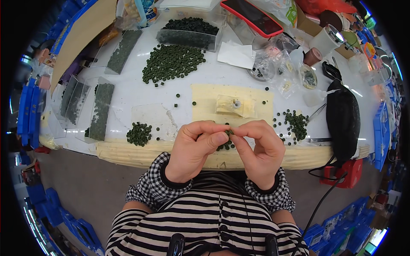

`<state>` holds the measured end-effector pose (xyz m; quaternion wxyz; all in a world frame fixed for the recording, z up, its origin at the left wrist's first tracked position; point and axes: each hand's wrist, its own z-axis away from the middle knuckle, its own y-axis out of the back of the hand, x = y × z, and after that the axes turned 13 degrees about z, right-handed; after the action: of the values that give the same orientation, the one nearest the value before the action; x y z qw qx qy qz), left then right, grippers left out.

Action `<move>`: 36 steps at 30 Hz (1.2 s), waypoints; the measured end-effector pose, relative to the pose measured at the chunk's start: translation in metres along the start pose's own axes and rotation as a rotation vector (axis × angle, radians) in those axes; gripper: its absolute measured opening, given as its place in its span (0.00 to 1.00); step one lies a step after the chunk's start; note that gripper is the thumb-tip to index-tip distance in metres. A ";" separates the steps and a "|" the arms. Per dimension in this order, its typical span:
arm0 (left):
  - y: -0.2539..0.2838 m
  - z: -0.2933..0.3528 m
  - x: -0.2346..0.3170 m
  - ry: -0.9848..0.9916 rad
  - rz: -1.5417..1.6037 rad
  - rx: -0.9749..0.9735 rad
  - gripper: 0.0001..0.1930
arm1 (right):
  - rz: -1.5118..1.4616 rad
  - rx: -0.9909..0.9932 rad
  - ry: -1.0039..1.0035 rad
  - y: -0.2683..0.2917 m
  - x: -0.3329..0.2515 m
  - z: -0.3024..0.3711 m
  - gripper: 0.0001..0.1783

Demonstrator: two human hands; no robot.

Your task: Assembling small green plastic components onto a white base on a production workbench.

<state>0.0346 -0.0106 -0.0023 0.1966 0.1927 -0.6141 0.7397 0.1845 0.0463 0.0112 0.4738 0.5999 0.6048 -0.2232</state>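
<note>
My left hand (192, 147) and my right hand (262, 147) meet at the fingertips above the table's near edge. Both are closed in a pinch on one small dark green round piece (229, 132), mostly covered by the fingers. Right beneath it lie more such pieces (226, 145), partly hidden by my hands. Just beyond the hands a small block (235, 105), wrapped in cream tape with a pale round peg on top, sits on a cream taped patch (205, 94). Small heaps of green pieces lie to the left (139, 134) and the right (297, 125).
A larger heap of green pieces (173, 63) spreads in front of a clear box (190, 34) of dark pieces. More clear boxes (100, 112) stand at the left. A red-cased phone (256, 19), white paper (236, 54) and a black cloth-like item (344, 121) lie toward the right.
</note>
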 end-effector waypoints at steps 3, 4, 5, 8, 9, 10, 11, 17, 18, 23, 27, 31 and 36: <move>-0.008 -0.001 0.001 -0.085 -0.100 0.006 0.09 | -0.080 -0.003 -0.063 -0.003 0.002 0.004 0.09; -0.008 0.000 0.001 -0.099 -0.123 0.007 0.10 | -0.118 -0.025 -0.096 -0.003 0.003 0.005 0.08; -0.007 0.000 0.001 -0.112 -0.146 0.007 0.10 | -0.156 -0.046 -0.129 -0.003 0.003 0.006 0.08; -0.005 0.001 -0.001 -0.179 -0.240 0.018 0.11 | -0.304 -0.085 -0.255 -0.004 0.003 0.009 0.08; -0.004 0.001 -0.002 -0.205 -0.275 0.024 0.11 | -0.359 -0.094 -0.301 -0.004 0.003 0.010 0.08; -0.004 0.001 -0.002 -0.230 -0.312 0.023 0.11 | -0.406 -0.102 -0.324 -0.005 0.003 0.010 0.08; -0.003 0.001 -0.002 -0.256 -0.349 0.022 0.12 | -0.453 -0.111 -0.346 -0.005 0.004 0.010 0.08; -0.004 0.002 -0.001 -0.365 -0.558 0.032 0.12 | -0.351 -0.074 -0.303 -0.007 0.003 0.013 0.08; -0.004 0.003 -0.001 -0.375 -0.575 0.036 0.12 | -0.277 -0.059 -0.258 -0.007 0.004 0.013 0.08; -0.001 0.001 -0.002 -0.396 -0.559 0.044 0.11 | -0.023 0.002 -0.027 -0.008 -0.001 0.012 0.11; -0.002 0.001 -0.001 -0.422 -0.607 0.018 0.12 | -0.005 0.009 0.031 -0.008 0.002 0.012 0.13; -0.003 0.001 0.000 -0.403 -0.599 -0.017 0.12 | -0.017 0.020 0.004 -0.006 0.001 0.013 0.13; -0.004 0.000 0.000 -0.399 -0.643 -0.001 0.11 | -0.026 0.017 0.000 -0.006 0.003 0.012 0.13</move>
<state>0.0371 -0.0100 0.0009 0.2952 0.5158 -0.5488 0.5879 0.1832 0.0365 0.0016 0.4657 0.5962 0.6104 -0.2345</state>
